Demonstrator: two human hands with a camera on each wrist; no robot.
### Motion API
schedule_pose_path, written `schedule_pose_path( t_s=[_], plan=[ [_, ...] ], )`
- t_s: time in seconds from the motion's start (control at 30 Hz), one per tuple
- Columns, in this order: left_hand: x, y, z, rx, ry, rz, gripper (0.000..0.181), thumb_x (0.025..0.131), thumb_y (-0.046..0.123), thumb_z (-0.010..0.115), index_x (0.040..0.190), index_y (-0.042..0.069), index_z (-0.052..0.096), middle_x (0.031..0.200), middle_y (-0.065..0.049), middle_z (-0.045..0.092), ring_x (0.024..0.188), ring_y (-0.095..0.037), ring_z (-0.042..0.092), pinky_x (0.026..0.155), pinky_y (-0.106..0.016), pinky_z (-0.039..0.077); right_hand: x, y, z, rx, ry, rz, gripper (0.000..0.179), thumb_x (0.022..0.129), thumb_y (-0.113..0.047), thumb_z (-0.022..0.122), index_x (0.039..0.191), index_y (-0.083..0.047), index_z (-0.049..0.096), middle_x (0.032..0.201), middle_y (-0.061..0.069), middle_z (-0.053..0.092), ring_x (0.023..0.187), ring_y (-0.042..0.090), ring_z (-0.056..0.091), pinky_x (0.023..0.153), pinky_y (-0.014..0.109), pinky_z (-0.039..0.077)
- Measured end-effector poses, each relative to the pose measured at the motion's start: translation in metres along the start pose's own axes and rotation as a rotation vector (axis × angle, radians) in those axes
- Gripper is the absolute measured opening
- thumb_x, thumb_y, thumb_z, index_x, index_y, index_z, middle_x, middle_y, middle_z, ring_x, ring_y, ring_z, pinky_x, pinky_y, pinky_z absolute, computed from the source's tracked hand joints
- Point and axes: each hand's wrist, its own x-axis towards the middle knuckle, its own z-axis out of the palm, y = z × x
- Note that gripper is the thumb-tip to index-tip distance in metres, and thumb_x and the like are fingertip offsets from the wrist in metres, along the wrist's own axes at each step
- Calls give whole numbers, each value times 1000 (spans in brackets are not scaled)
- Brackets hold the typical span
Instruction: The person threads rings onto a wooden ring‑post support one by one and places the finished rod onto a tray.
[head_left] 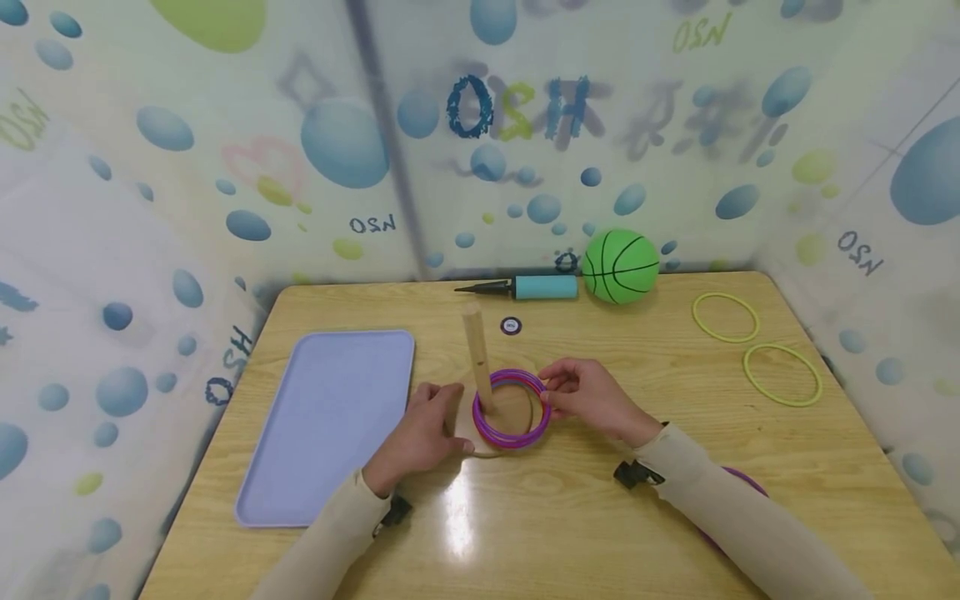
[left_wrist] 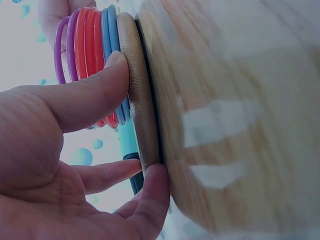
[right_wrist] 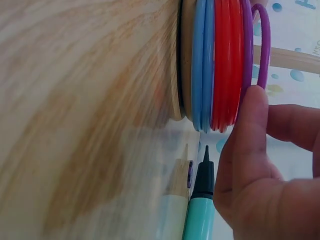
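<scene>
In the head view, the stacked rings (head_left: 517, 439) circle the wooden post (head_left: 478, 354) on its round base (head_left: 512, 410), mid-table, right of the tray (head_left: 330, 425). Your left hand (head_left: 420, 429) is at the base's left edge, your right hand (head_left: 590, 397) at the stack's right. From the left wrist, your thumb and fingers curl about the base's rim; the wood looks stiff, a firm hold. From the right wrist, your fingers seem to pinch the top purple ring (right_wrist: 266, 45), though contact is partly hidden; judge it light, smooth, slightly slippery plastic, best held at its rim.
</scene>
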Motion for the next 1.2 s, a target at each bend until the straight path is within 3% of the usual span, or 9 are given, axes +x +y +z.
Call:
schedule_pose_path(
  t_s=[0.47,0.67,0.83,0.9,1.1,1.2],
  plan=[
    [0,1,0,-9,-15,-26,94,78,27,95,156,5,48,138,-26,51,124,-38,54,106,-54,50,-6,3,-19,-28,-18,-5,36,99,-7,69,132,7,62,109,20,68,89,26,71,79,45,65],
    [-1,2,-1,-9,-12,-26,94,78,27,95,156,4,49,137,-27,52,124,-39,54,106,-55,50,-23,-5,-42,-35,-13,-38,43,101,-14,70,136,9,59,115,23,68,98,35,71,82,43,65],
    [0,3,0,-10,-13,-19,94,77,26,96,155,4,49,136,-27,52,123,-39,54,106,-56,50,-47,-8,-69,-71,43,-81,43,103,-23,72,133,7,62,117,29,68,97,28,73,83,35,64],
    [0,3,-1,-9,-13,-17,94,78,27,95,156,4,49,136,-27,52,124,-39,53,106,-56,50,-57,-7,-80,-85,71,-97,43,103,-25,72,131,5,63,117,26,70,96,24,74,84,33,64],
    [0,2,-1,-3,-11,-17,94,78,27,95,156,5,49,138,-26,51,124,-39,54,106,-56,51,-85,7,-113,-141,158,-144,34,104,-21,70,127,3,65,107,0,77,96,18,76,83,29,63],
    [0,1,0,-3,-11,-15,94,77,28,95,156,5,49,138,-27,51,124,-39,54,106,-56,51,-97,16,-127,-173,196,-142,30,104,-20,69,126,0,66,106,-3,78,95,14,76,82,27,63]
  ],
)
